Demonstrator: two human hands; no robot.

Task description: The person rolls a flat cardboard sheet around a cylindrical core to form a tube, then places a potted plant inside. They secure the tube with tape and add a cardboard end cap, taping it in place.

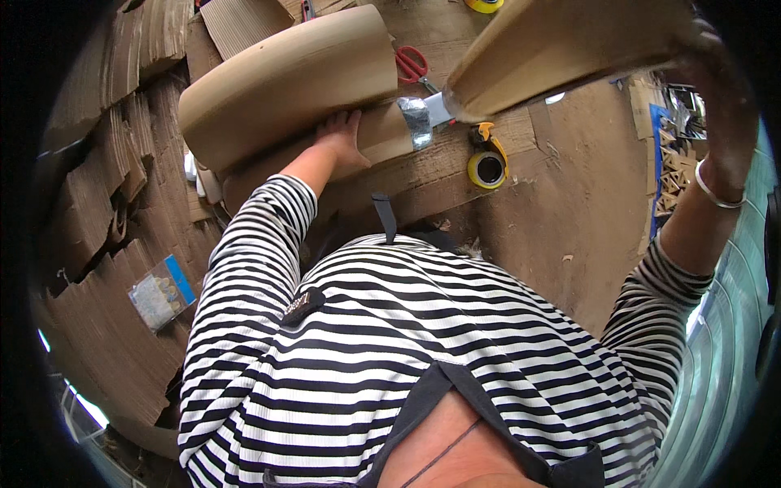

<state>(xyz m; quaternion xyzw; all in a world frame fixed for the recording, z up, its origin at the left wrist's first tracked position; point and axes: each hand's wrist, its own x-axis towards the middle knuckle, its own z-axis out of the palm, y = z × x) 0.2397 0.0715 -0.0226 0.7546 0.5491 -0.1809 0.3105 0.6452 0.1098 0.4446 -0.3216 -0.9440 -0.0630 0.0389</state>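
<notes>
Although partly covered, the flat brown cardboard strip (384, 140) shows on the brown work surface (545, 211), left of centre, with a shiny silver tape band (418, 124) around its right end. Left hand (342, 140) is open, palm down, fingers spread on it. Strip looks light, fairly stiff lengthwise, dry rather than slippery, easily creased; best held by the long edges, off the taped end, probably the weak spot. Curved tan cardboard sheet (289, 81) lies just above; likely springy, so support it broadly. Right hand (720, 89) is raised at the outer end of a large brown cardboard panel (569, 49); too dark and blurred to tell how its fingers close. Nearby: red-handled metal scissors (412, 65), yellow-and-black tape dispenser (503, 154). Far left: clear plastic packet with blue top (159, 299).
</notes>
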